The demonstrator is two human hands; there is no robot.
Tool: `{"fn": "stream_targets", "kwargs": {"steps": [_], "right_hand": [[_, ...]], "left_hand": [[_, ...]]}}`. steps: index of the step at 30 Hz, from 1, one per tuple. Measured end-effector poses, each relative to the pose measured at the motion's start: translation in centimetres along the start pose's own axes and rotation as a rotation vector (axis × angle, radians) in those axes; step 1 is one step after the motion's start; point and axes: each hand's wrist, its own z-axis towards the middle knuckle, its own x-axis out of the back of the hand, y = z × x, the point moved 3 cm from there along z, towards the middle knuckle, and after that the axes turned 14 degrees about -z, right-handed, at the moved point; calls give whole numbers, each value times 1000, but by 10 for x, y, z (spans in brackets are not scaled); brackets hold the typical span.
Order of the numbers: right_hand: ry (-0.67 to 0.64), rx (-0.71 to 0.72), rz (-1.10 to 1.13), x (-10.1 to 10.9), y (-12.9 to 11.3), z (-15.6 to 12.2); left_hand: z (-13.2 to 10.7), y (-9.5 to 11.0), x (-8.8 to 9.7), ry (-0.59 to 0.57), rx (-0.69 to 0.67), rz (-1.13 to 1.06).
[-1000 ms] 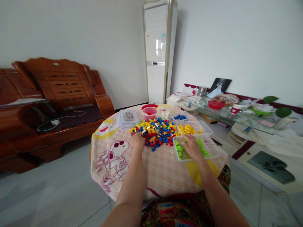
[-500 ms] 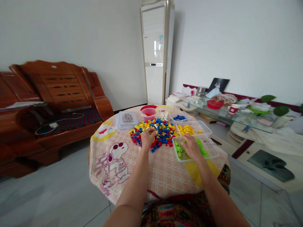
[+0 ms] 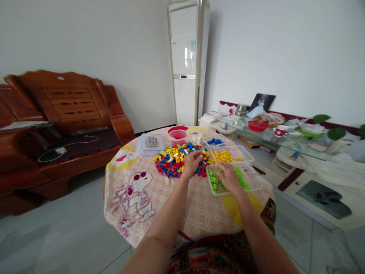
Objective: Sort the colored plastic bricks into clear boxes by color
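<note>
My left hand [image 3: 192, 163] is over the right part of a mixed pile of toy building bricks [image 3: 173, 160] in red, blue, yellow, white and green. Its fingers are drawn together and point right; whatever they hold is too small to make out. My right hand [image 3: 229, 178] hangs over a clear plastic box [image 3: 258, 186] of light green bricks [image 3: 242, 179], its fingers apart and nothing visible in them. Just behind that box is another clear box [image 3: 251, 155] with yellow bricks [image 3: 224, 156].
Blue bricks [image 3: 215, 141] lie in a further clear box, beside white bricks [image 3: 196, 139]. A round tub [image 3: 177, 141] holds red pieces. Stacked lids [image 3: 151, 144] lie at the back left of the cloth-covered round table [image 3: 171, 201]. A glass-topped stand [image 3: 273, 142] is at right.
My left hand has moved right across the pile, toward the boxes. My right hand has stayed over the green bricks almost unmoved. The view has shifted slightly.
</note>
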Motion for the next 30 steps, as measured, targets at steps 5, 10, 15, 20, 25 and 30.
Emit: {"fn": "stream_targets", "kwargs": {"steps": [5,10,15,20,25,30], "right_hand": [[-5,9,-5,3,-1,0],[-5,18,-1,3,0,0],[-15,9,-12,2,1,0],[-4,11,-11,1,1,0],[15,23,-14,1,1,0],[11,23,-26,1,1,0]], "left_hand": [[-13,13,80,220,106,356],[-20,20,104,203,176,621],[-23,18,99,109,197,747],[-25,13,102,44,273,806],[-25,18,105,123,269,837],[-26,19,107,72,307,836]]}}
